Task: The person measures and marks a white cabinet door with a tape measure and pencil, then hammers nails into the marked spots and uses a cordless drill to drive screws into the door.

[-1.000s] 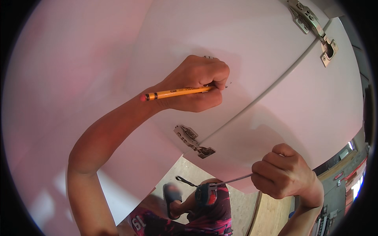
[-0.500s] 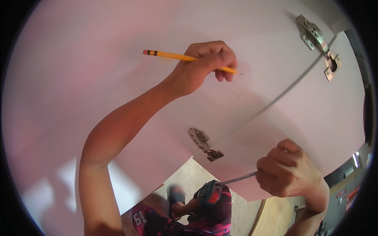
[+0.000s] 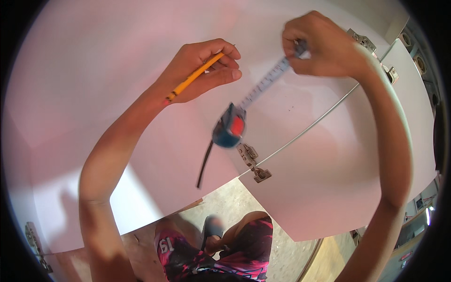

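Note:
A yellow pencil [image 3: 196, 76] lies in my left hand [image 3: 205, 66], gripped between thumb and fingers, its eraser end back by my wrist. Up at the right, my right hand [image 3: 319, 44] pinches the end of a tape measure's blade [image 3: 268, 81]. From that blade hangs the dark blue and red tape measure case [image 3: 229, 128], in the air with its black strap [image 3: 204, 164] dangling below. Behind both hands stretches a white panel [image 3: 117, 70]. A metal hinge [image 3: 253, 162] joins it to a white door [image 3: 319, 188], just below the case.
Another hinge [image 3: 364, 41] is partly covered by my right wrist. More hardware [image 3: 35, 244] shows at the lower left. Below the panel are my legs [image 3: 211, 249], a sandalled foot and the concrete floor [image 3: 230, 197]. A wooden board [image 3: 324, 258] lies at the lower right.
My right hand has risen from the door's lower edge to the upper panel, lifting the tape measure off my lap. My left hand has moved left, and the pencil has turned in it.

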`<state>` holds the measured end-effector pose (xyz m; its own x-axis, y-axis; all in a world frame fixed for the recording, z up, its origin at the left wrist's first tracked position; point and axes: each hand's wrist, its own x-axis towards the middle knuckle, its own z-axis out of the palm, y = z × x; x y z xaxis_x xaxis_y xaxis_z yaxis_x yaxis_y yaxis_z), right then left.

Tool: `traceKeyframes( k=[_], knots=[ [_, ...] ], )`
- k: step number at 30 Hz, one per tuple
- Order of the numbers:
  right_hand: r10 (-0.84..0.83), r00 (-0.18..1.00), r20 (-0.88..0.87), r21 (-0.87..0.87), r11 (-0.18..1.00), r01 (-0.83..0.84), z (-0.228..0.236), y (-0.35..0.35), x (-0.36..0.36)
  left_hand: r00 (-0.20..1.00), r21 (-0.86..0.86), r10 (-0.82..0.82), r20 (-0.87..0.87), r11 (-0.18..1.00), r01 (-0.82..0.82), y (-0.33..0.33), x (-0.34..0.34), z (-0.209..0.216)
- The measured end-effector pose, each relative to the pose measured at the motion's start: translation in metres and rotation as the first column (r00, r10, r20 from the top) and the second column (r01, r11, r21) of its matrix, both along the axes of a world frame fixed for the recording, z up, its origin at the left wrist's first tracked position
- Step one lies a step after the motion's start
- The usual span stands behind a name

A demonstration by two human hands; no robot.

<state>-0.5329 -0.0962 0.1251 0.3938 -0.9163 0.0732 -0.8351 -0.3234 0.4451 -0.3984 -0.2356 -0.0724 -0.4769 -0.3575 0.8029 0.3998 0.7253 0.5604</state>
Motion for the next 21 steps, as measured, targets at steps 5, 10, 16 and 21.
traceKeyframes(
  k=[5,10,16,21],
  knots=[
    [-0.137,0.99,-0.03,0.028,0.99,0.138,-0.03,-0.078,-0.017,0.987,0.099,0.135,-0.086,0.987,-0.126,-0.027,-0.03,-0.041],
    [-0.309,0.95,-0.031,0.057,0.949,0.311,-0.046,-0.115,-0.036,0.967,0.215,0.152,-0.207,0.971,-0.107,-0.047,-0.082,-0.064],
    [-0.182,0.961,-0.209,0.04,0.98,0.194,-0.055,-0.149,-0.036,0.921,0.358,0.309,-0.236,0.909,-0.213,-0.057,-0.103,-0.068],
    [-0.005,0.953,-0.303,0.027,1.0,0.014,-0.062,-0.165,-0.056,0.788,0.314,0.594,-0.163,0.788,-0.529,-0.048,-0.123,-0.074]
  ],
)
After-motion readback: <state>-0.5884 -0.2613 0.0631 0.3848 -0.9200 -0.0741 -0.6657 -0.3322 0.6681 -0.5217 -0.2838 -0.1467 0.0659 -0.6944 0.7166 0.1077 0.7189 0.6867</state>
